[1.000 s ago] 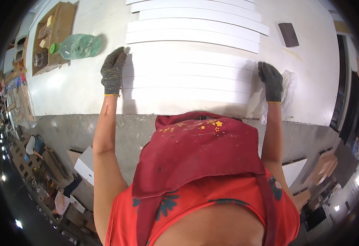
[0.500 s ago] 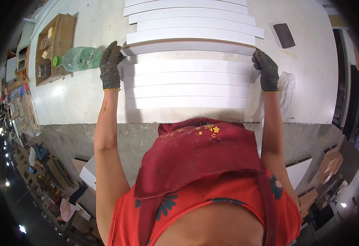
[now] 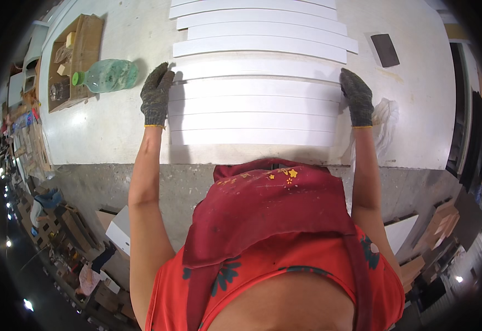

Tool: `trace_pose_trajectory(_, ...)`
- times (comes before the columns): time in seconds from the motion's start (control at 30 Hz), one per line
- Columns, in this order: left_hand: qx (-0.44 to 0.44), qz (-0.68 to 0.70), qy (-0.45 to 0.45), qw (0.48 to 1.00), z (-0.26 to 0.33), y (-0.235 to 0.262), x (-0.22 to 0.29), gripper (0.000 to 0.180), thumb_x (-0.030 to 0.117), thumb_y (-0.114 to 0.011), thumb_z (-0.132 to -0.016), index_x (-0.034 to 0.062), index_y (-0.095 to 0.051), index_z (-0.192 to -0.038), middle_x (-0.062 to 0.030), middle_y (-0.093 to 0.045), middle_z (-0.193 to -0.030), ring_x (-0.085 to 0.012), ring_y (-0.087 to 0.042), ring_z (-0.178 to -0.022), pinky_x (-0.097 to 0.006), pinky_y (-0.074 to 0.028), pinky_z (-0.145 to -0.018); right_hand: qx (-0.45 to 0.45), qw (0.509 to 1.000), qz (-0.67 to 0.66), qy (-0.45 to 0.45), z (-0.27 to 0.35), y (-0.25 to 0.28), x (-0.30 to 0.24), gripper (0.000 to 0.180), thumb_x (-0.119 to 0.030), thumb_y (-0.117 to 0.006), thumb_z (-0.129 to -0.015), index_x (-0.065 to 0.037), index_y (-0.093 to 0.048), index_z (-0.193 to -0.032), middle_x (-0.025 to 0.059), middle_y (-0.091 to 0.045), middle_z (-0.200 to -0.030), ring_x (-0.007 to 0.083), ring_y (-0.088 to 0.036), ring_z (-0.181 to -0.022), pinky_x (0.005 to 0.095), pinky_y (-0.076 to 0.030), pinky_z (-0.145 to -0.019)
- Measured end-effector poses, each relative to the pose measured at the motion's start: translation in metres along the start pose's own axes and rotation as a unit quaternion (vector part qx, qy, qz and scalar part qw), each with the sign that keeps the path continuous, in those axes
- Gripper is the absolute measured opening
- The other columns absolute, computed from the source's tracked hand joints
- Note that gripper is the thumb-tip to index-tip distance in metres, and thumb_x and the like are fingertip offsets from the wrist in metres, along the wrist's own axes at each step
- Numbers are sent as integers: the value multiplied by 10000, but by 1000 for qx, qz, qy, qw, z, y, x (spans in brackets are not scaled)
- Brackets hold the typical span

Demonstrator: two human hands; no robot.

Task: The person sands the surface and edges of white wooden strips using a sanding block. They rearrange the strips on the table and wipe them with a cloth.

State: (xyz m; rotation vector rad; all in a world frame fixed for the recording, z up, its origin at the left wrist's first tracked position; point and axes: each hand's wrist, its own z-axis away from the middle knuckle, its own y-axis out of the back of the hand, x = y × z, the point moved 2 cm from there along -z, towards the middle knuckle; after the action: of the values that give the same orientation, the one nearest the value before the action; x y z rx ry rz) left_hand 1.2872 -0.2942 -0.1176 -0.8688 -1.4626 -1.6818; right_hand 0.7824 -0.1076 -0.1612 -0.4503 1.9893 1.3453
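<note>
A white board [image 3: 257, 68] lies flat along the far side of a row of several white boards [image 3: 254, 105] on the table in front of me. At its left end is my left hand [image 3: 157, 96] in a dark knit glove, open, its fingers stretched forward and the thumb beside the board's end. My right hand [image 3: 356, 98], gloved alike, is open at the other end, with its fingertips at the board's corner. Neither hand is wrapped round the board. Farther off lies a second group of white boards [image 3: 263, 30], their ends staggered.
On the left of the pale table [image 3: 103, 132] lie a green-capped clear bottle [image 3: 111, 75] and an open cardboard box [image 3: 89, 49] with small items. A dark rectangular block [image 3: 384, 50] lies at the right. Crumpled white plastic [image 3: 384, 121] is beside my right wrist.
The board held between my hands, tilted up, has come down flat against the near row. Both hands have loosened from its ends; the left has shifted slightly right and nearer.
</note>
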Motion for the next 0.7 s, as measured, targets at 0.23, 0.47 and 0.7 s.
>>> trace_pose_trajectory(0.23,21,34,4,999,-15,12,-8,412,221,-670,-939,48,-613,-1308,-82,-694,-1138,-146,-625,-1008,-279,-493,-898,-17,931,-173,-321,-14,20,-19,309,-255,-649,-928,-65,-700,-1166,35,-703,-1016,106,-610,-846,248,-492,-742)
trace_pose_trajectory(0.47,-54,139,38,988,-56,-16,19,423,241,-712,-912,32,-635,-1272,-19,-673,-1004,-86,-580,-804,-235,-505,-759,-98,954,15,-283,-66,5,-12,386,-345,-653,-923,-54,-691,-1174,32,-712,-1061,127,-653,-912,268,-498,-802)
trace_pose_trajectory(0.7,12,300,61,952,-56,-5,8,308,217,-692,-921,-4,-680,-1136,-53,-657,-922,-133,-628,-821,-303,-572,-754,12,857,-369,-360,-45,13,-13,366,-360,-658,-928,-44,-695,-1110,57,-708,-1004,154,-670,-872,269,-490,-722)
